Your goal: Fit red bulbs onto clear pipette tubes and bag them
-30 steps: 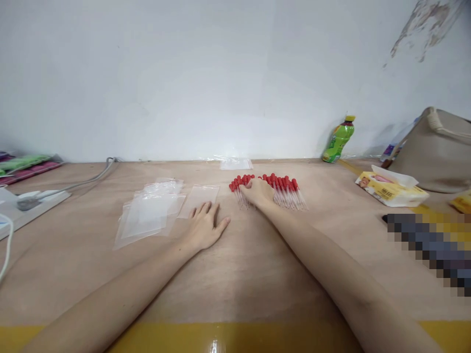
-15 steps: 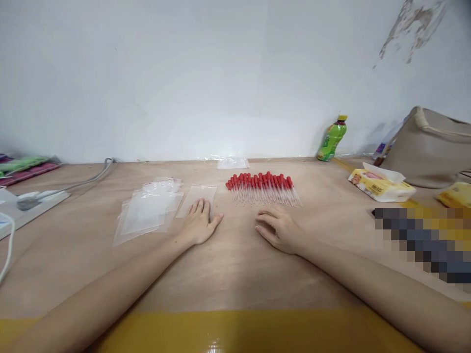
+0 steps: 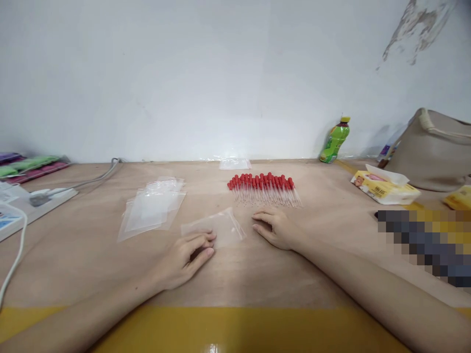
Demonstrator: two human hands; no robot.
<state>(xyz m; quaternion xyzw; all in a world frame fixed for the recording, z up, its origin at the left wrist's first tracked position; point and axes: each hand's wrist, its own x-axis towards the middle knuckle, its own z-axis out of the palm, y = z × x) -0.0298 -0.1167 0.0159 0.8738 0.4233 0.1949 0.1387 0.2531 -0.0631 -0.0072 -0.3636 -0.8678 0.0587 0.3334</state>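
My left hand (image 3: 187, 257) rests at the near left edge of a clear zip bag (image 3: 221, 226), fingers loosely bent over it and the thumb apart. The bag lies slanted on the table, its zip end toward the right. To its left is a loose stack of similar clear zip bags (image 3: 152, 206). My right hand (image 3: 274, 228) lies on its side on the table, fingers slightly curved, thumb apart, nothing held. Just beyond it several droppers with red bulbs (image 3: 263, 186) lie side by side, their clear tips toward me.
A green bottle (image 3: 334, 140) stands by the wall. At right are a tissue pack (image 3: 384, 189), a beige bag (image 3: 429, 152) and a blurred-out dark object (image 3: 423, 245). A power strip (image 3: 44, 208) with cables is at left, near coloured packets (image 3: 33, 169). Another clear bag (image 3: 234, 163) lies at the wall.
My left hand has moved toward me, its flat fingers now bent. The single zip bag has slid nearer and right, and turned. My right hand has barely moved.
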